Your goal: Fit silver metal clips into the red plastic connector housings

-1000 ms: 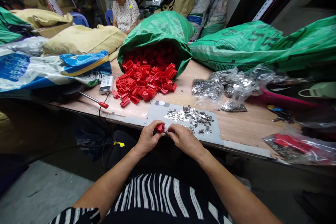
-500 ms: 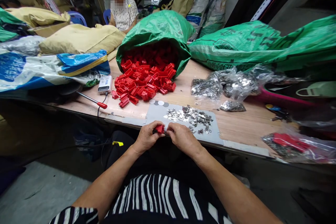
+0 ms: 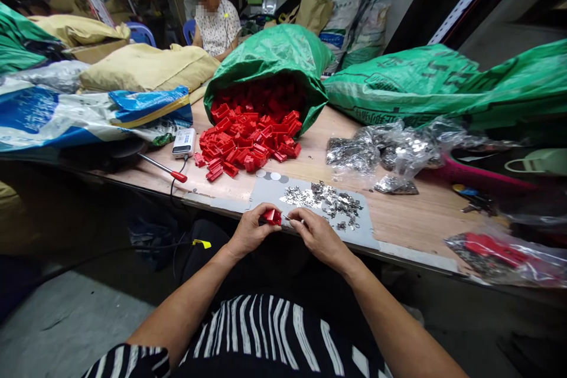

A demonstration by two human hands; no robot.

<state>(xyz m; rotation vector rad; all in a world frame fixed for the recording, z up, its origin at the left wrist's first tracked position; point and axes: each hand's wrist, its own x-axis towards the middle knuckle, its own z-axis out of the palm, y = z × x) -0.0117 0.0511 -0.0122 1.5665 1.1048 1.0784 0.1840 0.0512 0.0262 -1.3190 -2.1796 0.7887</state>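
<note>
My left hand (image 3: pixel 250 231) is closed on a small red plastic piece (image 3: pixel 271 216) at the table's near edge. My right hand (image 3: pixel 315 235) sits just to its right, fingers pinched on a small silver metal clip (image 3: pixel 293 221) pointed at the red piece. Right behind the hands a heap of loose silver metal clips (image 3: pixel 326 199) lies on a grey mat (image 3: pixel 266 191). Farther back, red plastic pieces (image 3: pixel 245 140) spill out of an open green sack (image 3: pixel 274 54).
Clear bags of metal clips (image 3: pixel 384 150) lie at the right, with another green sack (image 3: pixel 425 82) behind. A red-handled tool (image 3: pixel 163 169) and a small white device (image 3: pixel 183 142) lie at the left. Blue and tan sacks are piled at the left. Another person (image 3: pixel 215 19) sits beyond the table.
My right hand has drawn slightly away from the red piece, so the metal clip now shows between the hands. The camera has shifted a little.
</note>
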